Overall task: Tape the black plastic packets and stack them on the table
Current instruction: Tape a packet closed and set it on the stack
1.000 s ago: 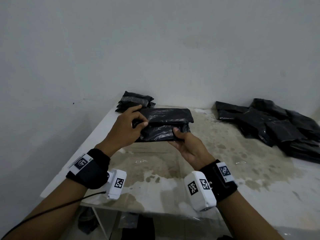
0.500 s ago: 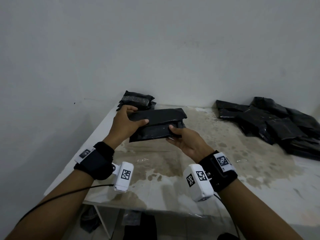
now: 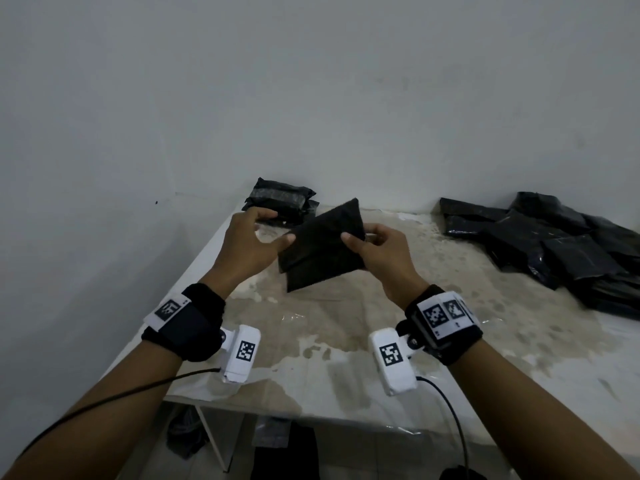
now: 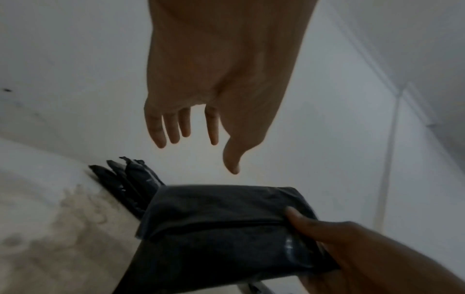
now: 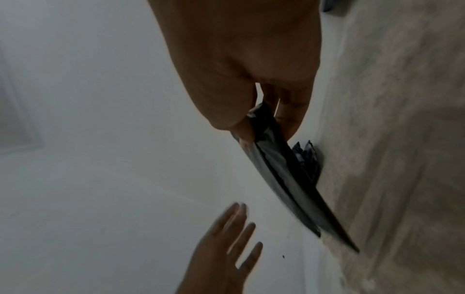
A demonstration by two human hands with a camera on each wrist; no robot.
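While the right hand [image 3: 381,251] pinches one end of a flat black plastic packet [image 3: 320,251], the packet hangs in the air above the stained white tabletop [image 3: 398,327]. The thumb sits on the near face and the fingers go behind it, so this hand is clamped on the packet. The packet is tilted, with one corner pointing up toward the wall and the other end pointing down to the left. In the left wrist view a fold line runs across the packet [image 4: 221,234], and a shiny patch shows near the thumb.

The left hand [image 3: 249,244] is just beside the packet on its left. In the left wrist view this hand [image 4: 214,83] has its fingers [image 4: 173,127] straight and spread apart, and they hold nothing. The right wrist view shows the same thing, with the left hand [image 5: 221,254] wide apart and not touching the thin edge of the packet [image 5: 284,179].

Behind the left hand, a small stack of black plastic packets [image 3: 282,200] lies at the back left of the tabletop, close to the grey wall [image 3: 311,98]. Far off on the right side lies a loose pile of black plastic packets [image 3: 561,244], lying over each other. Both wrists wear black bands with white camera boxes [image 3: 240,355].
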